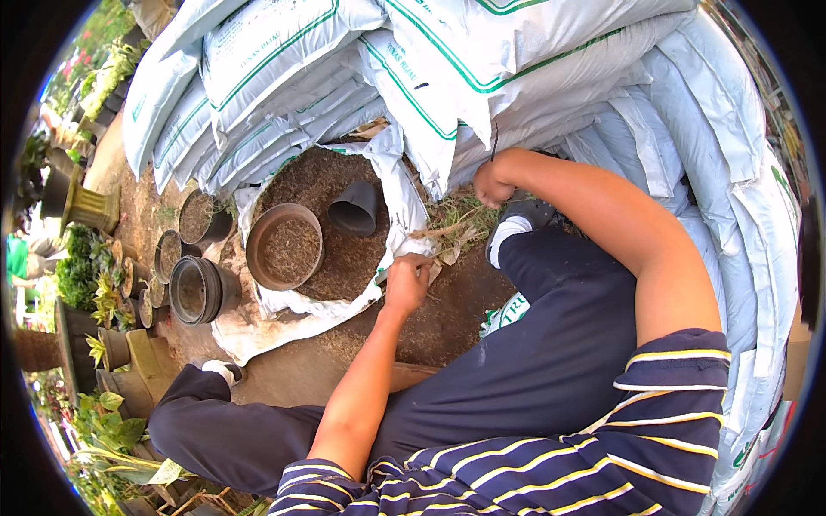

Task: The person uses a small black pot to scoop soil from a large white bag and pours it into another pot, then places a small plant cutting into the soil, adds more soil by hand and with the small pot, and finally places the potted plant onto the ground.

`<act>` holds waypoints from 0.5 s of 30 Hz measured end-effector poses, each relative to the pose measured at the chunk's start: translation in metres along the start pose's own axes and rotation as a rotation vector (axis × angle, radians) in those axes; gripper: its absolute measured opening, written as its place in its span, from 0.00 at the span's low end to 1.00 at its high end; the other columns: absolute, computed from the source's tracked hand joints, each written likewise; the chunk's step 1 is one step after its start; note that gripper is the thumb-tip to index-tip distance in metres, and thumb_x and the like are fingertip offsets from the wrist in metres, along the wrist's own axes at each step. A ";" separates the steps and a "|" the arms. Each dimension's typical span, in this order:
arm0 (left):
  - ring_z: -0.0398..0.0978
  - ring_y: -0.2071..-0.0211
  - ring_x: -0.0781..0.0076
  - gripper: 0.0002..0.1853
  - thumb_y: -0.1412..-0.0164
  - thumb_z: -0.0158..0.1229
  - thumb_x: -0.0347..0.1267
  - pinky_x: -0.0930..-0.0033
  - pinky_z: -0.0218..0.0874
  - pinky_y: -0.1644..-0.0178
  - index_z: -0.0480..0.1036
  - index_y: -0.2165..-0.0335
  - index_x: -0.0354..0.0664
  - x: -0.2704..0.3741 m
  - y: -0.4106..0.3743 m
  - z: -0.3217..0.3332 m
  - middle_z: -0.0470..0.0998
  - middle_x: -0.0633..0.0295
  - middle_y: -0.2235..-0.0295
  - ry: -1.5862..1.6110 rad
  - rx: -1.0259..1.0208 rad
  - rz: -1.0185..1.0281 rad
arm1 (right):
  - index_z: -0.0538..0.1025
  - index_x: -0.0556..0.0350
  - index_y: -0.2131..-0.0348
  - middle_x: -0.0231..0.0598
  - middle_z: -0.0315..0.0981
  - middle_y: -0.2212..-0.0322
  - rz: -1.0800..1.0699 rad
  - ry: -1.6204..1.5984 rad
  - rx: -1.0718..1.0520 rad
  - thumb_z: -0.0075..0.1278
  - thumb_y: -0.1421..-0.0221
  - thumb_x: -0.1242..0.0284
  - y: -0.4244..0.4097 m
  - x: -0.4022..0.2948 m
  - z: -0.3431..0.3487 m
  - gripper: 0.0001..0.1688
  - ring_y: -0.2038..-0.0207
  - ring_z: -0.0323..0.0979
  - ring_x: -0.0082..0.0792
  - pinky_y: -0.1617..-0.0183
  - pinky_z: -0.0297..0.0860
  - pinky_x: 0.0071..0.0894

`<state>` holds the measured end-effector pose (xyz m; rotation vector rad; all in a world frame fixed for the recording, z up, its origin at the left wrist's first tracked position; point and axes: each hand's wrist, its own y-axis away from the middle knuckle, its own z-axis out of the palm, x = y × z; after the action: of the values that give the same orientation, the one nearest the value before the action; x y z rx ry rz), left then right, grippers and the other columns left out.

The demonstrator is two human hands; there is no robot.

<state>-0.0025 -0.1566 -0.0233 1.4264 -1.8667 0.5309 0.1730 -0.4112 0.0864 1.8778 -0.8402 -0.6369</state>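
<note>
My right hand (pixel 493 185) is curled at the leafy end of a clump of uprooted, partly dried plants (pixel 466 219). A thin dark strip shows just above that hand; I cannot tell whether it is held. My left hand (pixel 408 282) is a loose fist beside the root end of the clump, against the folded rim of an opened white sack (pixel 400 216). Its fingertips are hidden, so what they grip is unclear. Dark growing medium (pixel 348 274) fills the sack. On it stand a brown pot (pixel 284 246) part-filled with medium and a tilted black pot (pixel 355 209).
Stacked white sacks (pixel 290 48) with green lines and printing wall off the far side and right. Nested black pots (pixel 197 290) and filled pots (pixel 197 216) stand left of the open sack. Potted plants (pixel 77 267) line the left. My shoe (pixel 526 209) is beside the clump.
</note>
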 end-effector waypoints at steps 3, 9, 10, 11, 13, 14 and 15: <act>0.83 0.62 0.54 0.10 0.39 0.60 0.24 0.58 0.72 0.54 0.82 0.60 0.32 0.008 -0.008 -0.022 0.84 0.47 0.64 0.143 -0.005 -0.045 | 0.84 0.40 0.59 0.34 0.81 0.54 -0.037 -0.025 0.013 0.53 0.49 0.77 -0.001 -0.001 0.000 0.19 0.52 0.76 0.38 0.53 0.72 0.46; 0.83 0.64 0.71 0.12 0.37 0.60 0.24 0.68 0.72 0.55 0.80 0.56 0.28 0.017 -0.013 -0.048 0.85 0.52 0.66 0.342 -0.016 -0.114 | 0.84 0.40 0.58 0.33 0.81 0.54 -0.043 -0.003 -0.007 0.54 0.47 0.75 -0.008 0.007 -0.004 0.16 0.52 0.76 0.37 0.53 0.72 0.45; 0.83 0.64 0.71 0.12 0.37 0.59 0.24 0.67 0.72 0.55 0.80 0.56 0.28 0.017 -0.013 -0.049 0.85 0.51 0.66 0.322 -0.014 -0.119 | 0.84 0.40 0.58 0.33 0.81 0.54 -0.045 -0.017 0.011 0.54 0.46 0.75 -0.006 0.006 -0.004 0.16 0.52 0.76 0.37 0.52 0.71 0.44; 0.83 0.64 0.70 0.12 0.37 0.59 0.23 0.67 0.72 0.56 0.79 0.56 0.27 0.018 -0.012 -0.050 0.85 0.50 0.66 0.301 -0.012 -0.123 | 0.84 0.40 0.58 0.33 0.81 0.54 -0.046 -0.031 0.028 0.54 0.46 0.74 -0.004 0.005 -0.004 0.16 0.51 0.76 0.37 0.51 0.71 0.44; 0.83 0.64 0.70 0.12 0.37 0.59 0.23 0.67 0.72 0.57 0.79 0.56 0.27 0.017 -0.013 -0.049 0.85 0.50 0.66 0.299 0.003 -0.129 | 0.84 0.40 0.58 0.32 0.81 0.53 -0.053 -0.042 0.039 0.54 0.45 0.73 0.000 0.005 -0.002 0.15 0.50 0.75 0.36 0.50 0.71 0.42; 0.83 0.64 0.70 0.12 0.37 0.59 0.23 0.67 0.72 0.57 0.79 0.56 0.27 0.016 -0.013 -0.049 0.85 0.50 0.66 0.314 0.017 -0.134 | 0.84 0.40 0.58 0.32 0.80 0.53 -0.061 -0.038 0.033 0.54 0.44 0.72 0.001 0.004 -0.003 0.14 0.50 0.75 0.36 0.49 0.70 0.41; 0.83 0.64 0.71 0.12 0.37 0.59 0.23 0.68 0.72 0.57 0.79 0.56 0.27 0.013 -0.013 -0.049 0.85 0.51 0.67 0.330 0.035 -0.142 | 0.84 0.39 0.57 0.32 0.80 0.52 -0.071 -0.029 0.026 0.55 0.43 0.70 0.004 0.000 -0.006 0.14 0.49 0.74 0.35 0.48 0.70 0.41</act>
<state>0.0223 -0.1348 0.0172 1.3862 -1.4919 0.6852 0.1762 -0.4098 0.0924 1.9332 -0.8067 -0.7010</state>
